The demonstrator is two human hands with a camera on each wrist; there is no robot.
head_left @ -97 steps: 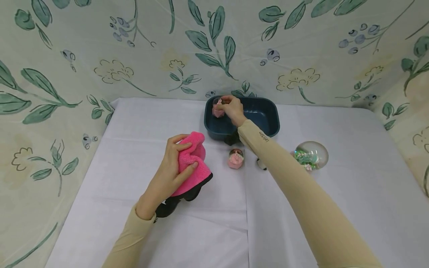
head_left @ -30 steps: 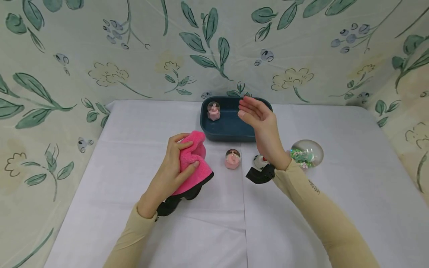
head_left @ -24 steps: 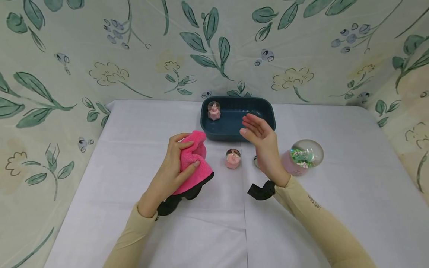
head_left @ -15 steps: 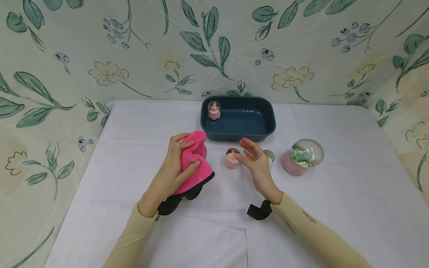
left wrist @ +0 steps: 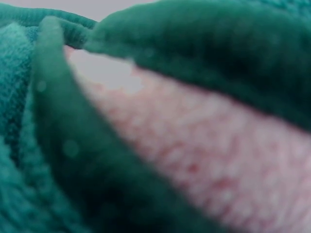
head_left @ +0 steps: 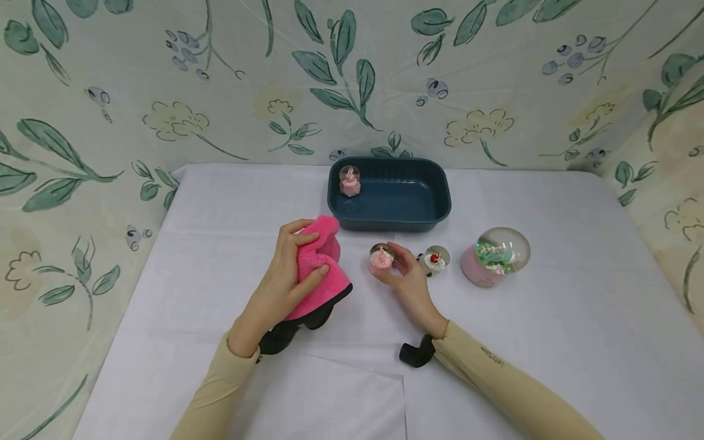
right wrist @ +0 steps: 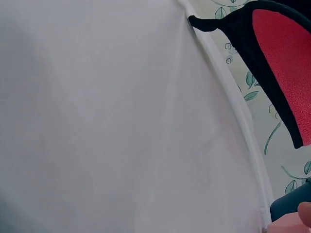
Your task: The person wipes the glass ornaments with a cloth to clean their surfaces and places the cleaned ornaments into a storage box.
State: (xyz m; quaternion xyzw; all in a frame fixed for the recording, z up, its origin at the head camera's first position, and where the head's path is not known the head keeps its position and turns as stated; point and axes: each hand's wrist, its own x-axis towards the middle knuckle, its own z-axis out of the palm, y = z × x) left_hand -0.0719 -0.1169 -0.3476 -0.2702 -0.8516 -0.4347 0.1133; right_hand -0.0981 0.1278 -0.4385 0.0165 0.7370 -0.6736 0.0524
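Observation:
My left hand (head_left: 280, 281) grips a folded pink cloth (head_left: 324, 281) with black edging, its thumb lying over the front. Blurred fabric folds (left wrist: 218, 155) fill the left wrist view. With thumb and fingers at its right side, my right hand (head_left: 412, 287) pinches a small snow globe (head_left: 381, 258) with a pink base, which stands on the white table. In the right wrist view that globe's pink base (right wrist: 287, 224) shows at the bottom corner with a fingertip against it. Just right of my fingers is another small snow globe (head_left: 434, 261) with a red detail inside.
A dark blue tray (head_left: 390, 225) stands at the table's back, with a pink-based snow globe (head_left: 349, 181) in its left end. A larger snow globe (head_left: 497, 256) on a pink base is to the right. Behind hangs a leaf-patterned cloth (head_left: 220, 79).
My right hand let go of one globe in the tray, drew back toward me and came left onto the small pink-based globe on the table. The left hand stays with the cloth.

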